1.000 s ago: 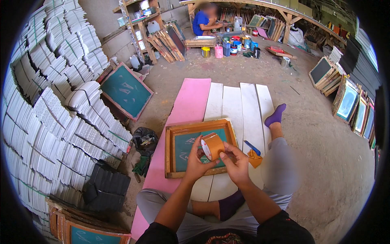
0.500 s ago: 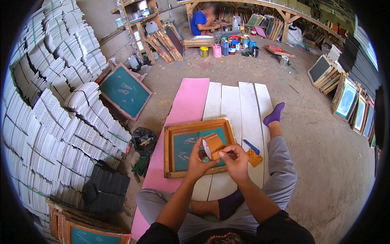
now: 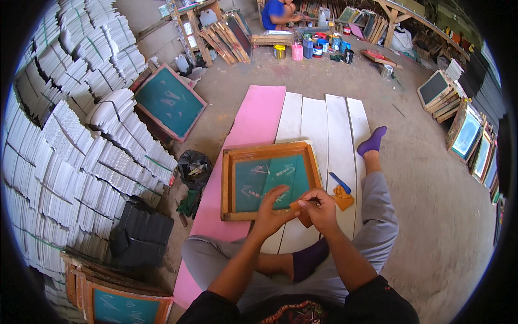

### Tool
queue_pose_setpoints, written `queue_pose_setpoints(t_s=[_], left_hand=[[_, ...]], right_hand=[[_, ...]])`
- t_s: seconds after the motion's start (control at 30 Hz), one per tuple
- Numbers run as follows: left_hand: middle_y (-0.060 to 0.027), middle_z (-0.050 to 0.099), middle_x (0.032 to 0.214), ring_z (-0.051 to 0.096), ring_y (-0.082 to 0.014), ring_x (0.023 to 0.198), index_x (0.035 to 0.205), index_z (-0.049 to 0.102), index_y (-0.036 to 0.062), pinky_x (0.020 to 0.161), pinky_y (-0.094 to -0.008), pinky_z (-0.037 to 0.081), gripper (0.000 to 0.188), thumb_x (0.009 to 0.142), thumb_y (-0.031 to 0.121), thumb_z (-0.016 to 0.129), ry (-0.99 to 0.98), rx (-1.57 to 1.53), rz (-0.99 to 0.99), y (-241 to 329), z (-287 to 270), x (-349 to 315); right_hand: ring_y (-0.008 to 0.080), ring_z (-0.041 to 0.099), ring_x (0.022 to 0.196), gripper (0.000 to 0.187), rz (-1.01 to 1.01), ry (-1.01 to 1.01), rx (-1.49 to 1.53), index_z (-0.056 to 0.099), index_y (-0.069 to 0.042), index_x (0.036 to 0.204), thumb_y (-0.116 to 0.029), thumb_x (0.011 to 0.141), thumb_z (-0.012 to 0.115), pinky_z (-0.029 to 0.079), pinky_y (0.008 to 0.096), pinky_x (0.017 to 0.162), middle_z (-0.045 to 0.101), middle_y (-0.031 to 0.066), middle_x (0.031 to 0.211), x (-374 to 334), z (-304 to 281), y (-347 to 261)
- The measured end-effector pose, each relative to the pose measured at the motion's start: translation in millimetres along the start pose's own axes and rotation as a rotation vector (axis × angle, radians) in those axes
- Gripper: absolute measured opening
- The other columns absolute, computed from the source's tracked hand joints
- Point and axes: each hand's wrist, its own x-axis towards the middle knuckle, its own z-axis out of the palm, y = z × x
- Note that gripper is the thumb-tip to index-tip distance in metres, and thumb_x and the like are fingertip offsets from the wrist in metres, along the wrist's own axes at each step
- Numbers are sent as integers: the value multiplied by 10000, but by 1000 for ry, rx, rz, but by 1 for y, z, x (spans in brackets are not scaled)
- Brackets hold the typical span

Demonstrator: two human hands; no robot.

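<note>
My right hand (image 3: pixel 322 211) pinches a piece of brown packing tape (image 3: pixel 305 218) in front of my lap. Beside it my left hand (image 3: pixel 271 217) has its fingers spread, with the thumb reaching toward the tape; whether it touches is unclear. The round shape of the tape roll is not visible. Just beyond both hands lies a wooden screen-printing frame (image 3: pixel 228 186) with green mesh and pale lettering. A blue utility knife (image 3: pixel 340 183) and a crumpled wad of brown tape (image 3: pixel 342 198) rest to the right of my right hand.
Pink and white boards (image 3: pixel 259 116) lie under the frame, with my purple-socked foot (image 3: pixel 372 141) at their right edge. Stacked white sheets (image 3: pixel 59 162) rise on the left. A black bag (image 3: pixel 194 168) sits nearby. Paint cans (image 3: pixel 317 51) and a person in blue (image 3: pixel 276 15) are far ahead.
My hands have turned the tape, and the roll's white core no longer shows. The left hand has let go and opened its fingers. The view has tilted downward slightly.
</note>
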Motion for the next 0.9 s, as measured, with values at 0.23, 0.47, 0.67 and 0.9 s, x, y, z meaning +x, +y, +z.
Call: queue_pose_setpoints(t_s=[0.23,0.47,0.67,0.9], left_hand=[[-169,738,912,693,-349,877,979,790,38,782,-429,542,251,795,200,847,-309,262,-39,67,-31,31],[-209,726,861,696,-391,780,960,786,18,698,-431,547,167,852,144,774,-288,320,-79,64,-25,36],[-211,708,771,705,-323,680,938,777,-14,651,-397,548,210,868,183,788,-226,170,-242,74,-25,52],[-118,712,701,634,-117,634,900,781,-52,606,-298,508,216,847,150,833,-155,13,-472,59,-50,58]], right_hand=[[132,676,885,126,0,-87,-94,646,-17,954,-20,914,765,568,275,722,674,78,1014,-2,-1,7],[159,643,1026,372,-16,-8,-130,620,-48,1164,-100,867,837,555,323,829,656,70,1147,-2,3,11],[245,635,1120,707,-344,162,-346,557,-32,1319,-197,752,946,533,414,948,633,102,1231,-23,1,36],[324,679,1099,713,-393,-14,-558,617,-25,1285,-233,703,971,533,423,938,683,171,1143,-7,-10,38]])
